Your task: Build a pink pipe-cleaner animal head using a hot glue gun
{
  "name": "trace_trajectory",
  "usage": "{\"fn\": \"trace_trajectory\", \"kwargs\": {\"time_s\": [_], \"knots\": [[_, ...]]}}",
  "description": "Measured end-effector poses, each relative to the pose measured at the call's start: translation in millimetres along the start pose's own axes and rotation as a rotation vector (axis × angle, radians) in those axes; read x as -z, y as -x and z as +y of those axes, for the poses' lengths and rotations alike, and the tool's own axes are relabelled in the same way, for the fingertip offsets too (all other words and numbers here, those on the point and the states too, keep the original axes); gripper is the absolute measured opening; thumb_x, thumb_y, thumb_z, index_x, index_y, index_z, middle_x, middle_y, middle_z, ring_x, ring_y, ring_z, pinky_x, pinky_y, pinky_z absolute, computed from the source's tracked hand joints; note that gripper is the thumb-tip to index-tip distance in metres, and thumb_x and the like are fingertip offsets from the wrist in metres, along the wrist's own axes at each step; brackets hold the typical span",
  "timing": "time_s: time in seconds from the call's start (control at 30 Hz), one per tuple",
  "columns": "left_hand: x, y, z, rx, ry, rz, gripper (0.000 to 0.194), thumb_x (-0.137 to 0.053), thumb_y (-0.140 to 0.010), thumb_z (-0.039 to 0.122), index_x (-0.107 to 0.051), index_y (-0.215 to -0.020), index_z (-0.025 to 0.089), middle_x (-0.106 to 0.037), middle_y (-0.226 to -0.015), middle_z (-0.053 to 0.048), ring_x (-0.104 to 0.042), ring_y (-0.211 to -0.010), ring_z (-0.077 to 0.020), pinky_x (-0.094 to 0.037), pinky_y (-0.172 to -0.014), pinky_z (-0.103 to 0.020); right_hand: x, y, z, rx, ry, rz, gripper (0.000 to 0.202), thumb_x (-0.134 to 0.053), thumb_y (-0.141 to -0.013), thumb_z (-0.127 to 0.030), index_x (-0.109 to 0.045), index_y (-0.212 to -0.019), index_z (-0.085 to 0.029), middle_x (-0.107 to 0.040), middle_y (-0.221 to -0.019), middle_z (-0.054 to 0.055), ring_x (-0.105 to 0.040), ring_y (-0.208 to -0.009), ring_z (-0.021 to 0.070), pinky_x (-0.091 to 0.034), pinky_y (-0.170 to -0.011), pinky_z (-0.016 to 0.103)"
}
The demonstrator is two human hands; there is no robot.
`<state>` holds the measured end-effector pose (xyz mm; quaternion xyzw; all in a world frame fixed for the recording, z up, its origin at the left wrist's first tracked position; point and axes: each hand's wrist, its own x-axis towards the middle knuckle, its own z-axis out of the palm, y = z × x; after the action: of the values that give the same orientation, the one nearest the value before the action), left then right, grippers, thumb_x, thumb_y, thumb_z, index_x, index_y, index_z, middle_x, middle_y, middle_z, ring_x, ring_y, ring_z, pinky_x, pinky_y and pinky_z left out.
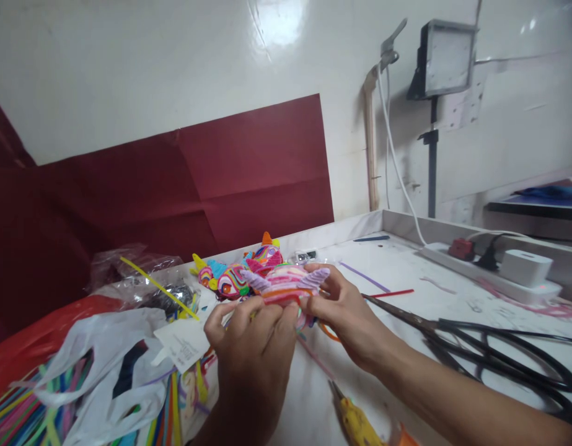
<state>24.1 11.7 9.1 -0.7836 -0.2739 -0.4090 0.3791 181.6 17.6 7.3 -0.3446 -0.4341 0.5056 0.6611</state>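
Note:
Between my two hands is a striped pipe-cleaner figure (286, 282) in pink, white and orange, with two lilac ear-like points on top. My left hand (255, 334) grips it from the near left, fingers curled and thumb pressed against its front. From the right, my right hand (339, 303) closes round its side, thumb in front and fingers behind. My fingers cover its lower part. Just behind it lie more multicoloured pipe-cleaner figures (232, 280) with yellow, blue and orange points. An orange loop (330, 332) shows under my right hand.
Large black-handled scissors (481, 350) lie at right, and yellow-handled pliers (355, 421) at the near edge. A white power strip (494, 279) carries plugs and cables. Loose pipe cleaners (160, 415) and a white plastic bag (100, 347) fill the left. A lamp (448, 59) stands behind.

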Motion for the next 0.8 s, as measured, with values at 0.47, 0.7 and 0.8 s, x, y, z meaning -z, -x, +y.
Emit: {"fn": "trace_trajectory", "kwargs": {"time_s": [0.47, 0.7, 0.8], "knots": [[2.1, -3.5, -4.1, -0.035, -0.016, -0.033, 0.017, -0.06, -0.089, 0.015, -0.067, -0.102, 0.023, -0.074, -0.079, 0.003, -0.064, -0.087, -0.0194, -0.029, -0.089, -0.041, 0.9, -0.1, -0.8, -0.012, 0.02, -0.018, 0.058, -0.075, -0.057, -0.029, -0.052, -0.11, -0.022, -0.069, -0.104, 0.005, -0.064, -0.084, 0.0203, -0.048, -0.068, 0.029], [3.6, -5.3, -6.9, -0.104, -0.023, -0.051, 0.017, -0.058, -0.089, 0.014, -0.067, -0.101, 0.021, -0.073, -0.082, 0.0, -0.062, -0.088, -0.0208, -0.029, -0.088, -0.042, 1.4, 0.3, 1.8, -0.027, -0.007, -0.019, 0.061, -0.073, -0.054, -0.025, -0.051, -0.11, -0.022, -0.067, -0.104, 0.005, -0.065, -0.091, 0.0236, -0.05, -0.075, 0.033], [4.2, -5.8, -6.4, -0.141, -0.047, -0.053, 0.017, -0.058, -0.089, 0.012, -0.068, -0.101, 0.02, -0.073, -0.083, -0.001, -0.063, -0.09, -0.0212, -0.029, -0.089, -0.042, 2.3, -0.1, 3.6, -0.033, -0.015, -0.015, 0.059, -0.071, -0.054, -0.023, -0.051, -0.109, -0.022, -0.066, -0.103, 0.005, -0.064, -0.092, 0.0243, -0.049, -0.072, 0.032]]}}
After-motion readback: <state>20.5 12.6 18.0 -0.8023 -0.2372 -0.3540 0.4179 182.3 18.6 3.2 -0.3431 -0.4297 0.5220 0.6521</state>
